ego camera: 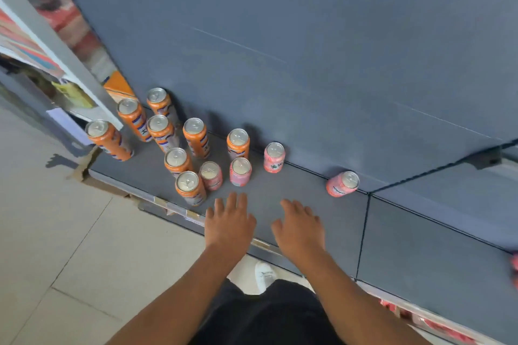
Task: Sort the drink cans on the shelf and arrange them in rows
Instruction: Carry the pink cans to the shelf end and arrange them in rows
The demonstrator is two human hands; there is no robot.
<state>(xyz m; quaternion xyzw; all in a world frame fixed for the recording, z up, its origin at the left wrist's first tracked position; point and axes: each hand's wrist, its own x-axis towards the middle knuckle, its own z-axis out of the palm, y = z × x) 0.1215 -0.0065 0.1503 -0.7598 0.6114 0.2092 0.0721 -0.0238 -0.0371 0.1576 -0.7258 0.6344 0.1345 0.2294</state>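
Left hand (229,224), right hand (300,230): each grip spread open, empty, poised over shelf (406,238) front, likely picking target. Beyond: orange cans (190,187) and pink cans (240,171) stand mixed, unsorted. Farther right: stray pink can (342,183) well apart, near back

Grey shelf (302,186) is carrying eight orange cans (194,136) clustering at left, three pink cans (240,171) just right of them, and a lone pink can (342,183) standing farther right.
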